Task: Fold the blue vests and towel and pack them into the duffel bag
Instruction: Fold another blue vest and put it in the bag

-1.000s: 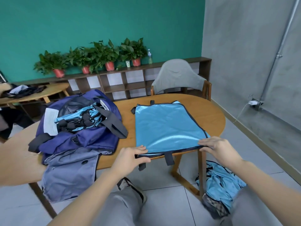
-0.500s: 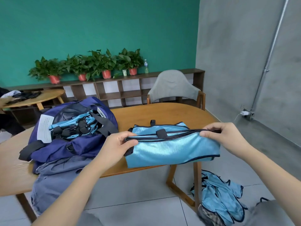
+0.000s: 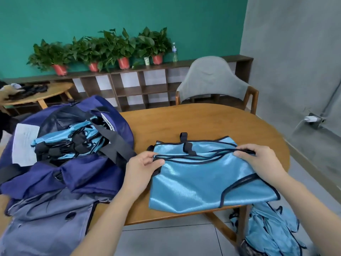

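Note:
A shiny blue vest (image 3: 199, 180) with dark trim lies folded in half on the wooden table (image 3: 193, 121), its near part hanging slightly over the front edge. My left hand (image 3: 142, 167) pinches the folded edge at its left end. My right hand (image 3: 258, 161) pinches the same edge at its right end. To the left stands the open navy duffel bag (image 3: 73, 169) holding several folded blue vests (image 3: 72, 139). More blue vests (image 3: 265, 231) lie heaped on the floor at the lower right.
A grey garment with buttons (image 3: 46, 224) hangs over the table's front left, below the bag. A grey chair (image 3: 210, 80) stands behind the table. A shelf with potted plants (image 3: 110, 48) lines the green wall. A small round table (image 3: 36, 95) is at far left.
Both hands lifted the vest's near edge and carried it away from me, folding the vest in half. The edge has come down onto the far half on the table.

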`<state>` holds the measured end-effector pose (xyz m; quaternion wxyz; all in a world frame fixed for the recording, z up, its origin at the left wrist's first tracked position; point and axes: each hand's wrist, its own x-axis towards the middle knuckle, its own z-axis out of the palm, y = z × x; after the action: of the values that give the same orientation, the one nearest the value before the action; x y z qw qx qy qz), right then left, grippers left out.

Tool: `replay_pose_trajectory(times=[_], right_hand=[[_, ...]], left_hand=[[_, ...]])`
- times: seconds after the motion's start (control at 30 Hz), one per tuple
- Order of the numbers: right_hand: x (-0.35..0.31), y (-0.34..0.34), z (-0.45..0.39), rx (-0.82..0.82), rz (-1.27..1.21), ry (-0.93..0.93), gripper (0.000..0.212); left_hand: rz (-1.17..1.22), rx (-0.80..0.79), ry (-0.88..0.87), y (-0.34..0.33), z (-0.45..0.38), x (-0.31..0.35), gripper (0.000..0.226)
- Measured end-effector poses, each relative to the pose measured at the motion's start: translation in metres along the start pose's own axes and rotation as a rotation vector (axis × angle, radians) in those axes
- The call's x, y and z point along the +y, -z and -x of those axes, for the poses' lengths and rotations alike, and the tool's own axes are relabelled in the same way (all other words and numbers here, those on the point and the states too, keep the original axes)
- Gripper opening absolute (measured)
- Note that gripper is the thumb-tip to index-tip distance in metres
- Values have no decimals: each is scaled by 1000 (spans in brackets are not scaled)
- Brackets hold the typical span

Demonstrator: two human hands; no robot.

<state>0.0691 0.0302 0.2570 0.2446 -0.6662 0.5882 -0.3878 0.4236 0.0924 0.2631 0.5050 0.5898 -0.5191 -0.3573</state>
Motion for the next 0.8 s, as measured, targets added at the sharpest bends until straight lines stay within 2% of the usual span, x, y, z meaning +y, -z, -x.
replay_pose_trajectory(times=[0.17,0.33,0.57,0.63,0.73,0.8], right_hand=[[-14,6,4,-17,5,13,9],[-28,18,-2,5,-66,31,13],[-56,22,-43,206,-198,72,12],[-50,14,-52,224,-160,67,10],[-27,-5,-57,103,60,16,7],[-13,-13,-59,45,113,-6,29]], left_hand=[[9,-21,-33,1,4,0,13],[45,37,-95,3,1,14,18],[101,162,-218,3,-44,58,19],[20,179,-166,1,-56,43,20],[-288,109,-17,-6,-68,10,22],[-378,86,23,-11,-70,1,18]])
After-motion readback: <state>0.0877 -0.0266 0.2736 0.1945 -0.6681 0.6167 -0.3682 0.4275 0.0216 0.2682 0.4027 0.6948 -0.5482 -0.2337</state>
